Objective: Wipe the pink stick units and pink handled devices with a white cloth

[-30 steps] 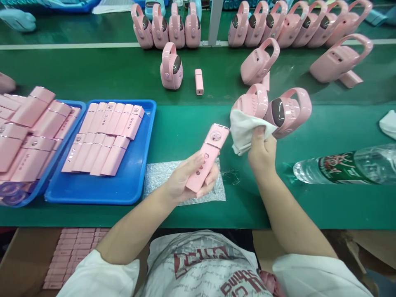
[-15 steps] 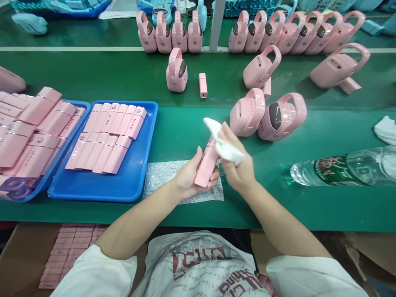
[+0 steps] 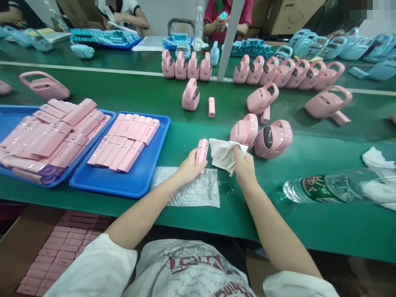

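My left hand [image 3: 190, 168] is closed around a pink microphone-like stick [image 3: 202, 152], a rectangular bar with a band near its top and small dark lettering. In my right hand [image 3: 245, 167] a white cloth [image 3: 224, 154] is pinched between thumb and fingers and hangs to the left, apart from the stick. Below my left hand lies a sheet of bubble wrap [image 3: 188, 192]. Just beyond the cloth stand two pink handled speakers [image 3: 274, 140]. Left of my hands, a blue tray [image 3: 136, 185] bears two rows of similar pink sticks [image 3: 123, 142].
A second blue tray [image 3: 62, 179] at the left is heaped with pink sticks. A water bottle [image 3: 328, 186] lies on its side at the right, by crumpled white tissue [image 3: 375, 158]. Pink speakers [image 3: 283, 73] line the far ledge. Co-workers [image 3: 227, 22] sit across the bench.
The cloth has come off the stick and opened out to its right. My left hand has turned the stick more upright. The view has tilted up, bringing the co-workers into sight.
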### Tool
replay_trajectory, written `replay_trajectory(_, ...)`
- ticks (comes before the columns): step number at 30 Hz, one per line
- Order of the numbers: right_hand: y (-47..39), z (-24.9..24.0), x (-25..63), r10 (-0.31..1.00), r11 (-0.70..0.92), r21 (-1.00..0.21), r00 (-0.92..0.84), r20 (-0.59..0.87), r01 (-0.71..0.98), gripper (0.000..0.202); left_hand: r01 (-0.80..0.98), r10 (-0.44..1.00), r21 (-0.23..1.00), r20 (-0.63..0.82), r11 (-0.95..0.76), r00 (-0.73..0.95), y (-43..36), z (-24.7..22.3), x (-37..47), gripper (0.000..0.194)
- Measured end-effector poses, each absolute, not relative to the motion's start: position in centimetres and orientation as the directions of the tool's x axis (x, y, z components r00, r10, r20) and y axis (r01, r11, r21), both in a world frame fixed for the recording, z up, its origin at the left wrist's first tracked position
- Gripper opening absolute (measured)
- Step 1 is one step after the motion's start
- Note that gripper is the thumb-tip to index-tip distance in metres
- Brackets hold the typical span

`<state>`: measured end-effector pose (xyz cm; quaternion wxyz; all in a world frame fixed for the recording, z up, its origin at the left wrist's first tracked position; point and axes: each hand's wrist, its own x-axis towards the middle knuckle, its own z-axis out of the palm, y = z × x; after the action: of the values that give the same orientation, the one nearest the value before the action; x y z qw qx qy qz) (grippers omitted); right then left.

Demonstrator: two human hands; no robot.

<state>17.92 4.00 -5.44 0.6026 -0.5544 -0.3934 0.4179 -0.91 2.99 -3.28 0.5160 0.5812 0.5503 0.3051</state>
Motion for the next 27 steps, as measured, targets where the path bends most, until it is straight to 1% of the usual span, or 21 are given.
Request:
replay_trajectory(1, 4.1, -5.5, 17.8, 0.940, 0.024, -0.993, 0.341, -0.017, -0.116, 0.052, 0.392, 0.962, 0.916, -0.175, 0.081, 0.209, 3.2, -3.4, -1.0, 0.074)
replay_trajectory(3, 4.2, -5.7, 17.6, 0.941, 0.015, -0.985, 0.336, -0.045, -0.172, 0.053, 0.532, 0.959, 0.847, -0.162, 0.015, 0.231, 3.7, -3.3, -1.0, 0.082)
replay_trajectory(5, 4.5, -5.9, 17.5, 0.938, 0.014, -0.978, 0.343, -0.059, -0.207, 0.054, 0.658, 0.959, 0.752, -0.164, -0.030, 0.231, 4.3, -3.0, -0.8, 0.079)
replay_trajectory(7, 4.7, -6.0, 17.5, 0.930, 0.009, -0.969, 0.359, -0.083, -0.247, 0.053, 0.749, 0.965, 0.660, -0.151, -0.064, 0.215, 5.1, -2.6, -0.3, 0.070)
replay_trajectory(12, 4.9, -6.0, 17.6, 0.910, -0.012, -0.946, 0.389, -0.144, -0.323, 0.043, 0.835, 0.982, 0.548, -0.123, -0.054, 0.144, 7.6, -1.8, 1.7, 0.052)
replay_trajectory(15, 4.8, -5.8, 17.7, 0.897, -0.018, -0.935, 0.408, -0.171, -0.353, 0.035, 0.850, 0.988, 0.525, -0.113, -0.033, 0.108, 8.9, -1.4, 1.9, 0.053)
replay_trajectory(18, 4.9, -5.7, 17.8, 0.885, -0.027, -0.921, 0.419, -0.203, -0.390, 0.030, 0.864, 0.994, 0.503, -0.076, -0.026, 0.075, 9.5, -0.6, -0.3, 0.052)
replay_trajectory(20, 5.0, -5.8, 17.8, 0.883, -0.042, -0.908, 0.410, -0.229, -0.417, 0.026, 0.888, 0.999, 0.459, -0.029, 0.035, -0.025, 9.6, 0.1, -3.0, 0.047)
replay_trajectory(24, 5.1, -5.9, 17.4, 0.896, -0.093, -0.888, 0.352, -0.272, -0.450, 0.022, 0.887, 0.950, 0.368, 0.028, 0.279, -0.310, 9.3, 0.9, -8.6, 0.041)
replay_trajectory(27, 4.8, -5.8, 17.0, 0.905, -0.130, -0.879, 0.307, -0.294, -0.459, 0.020, 0.860, 0.924, 0.373, 0.017, 0.349, -0.382, 9.3, 0.6, -11.0, 0.040)
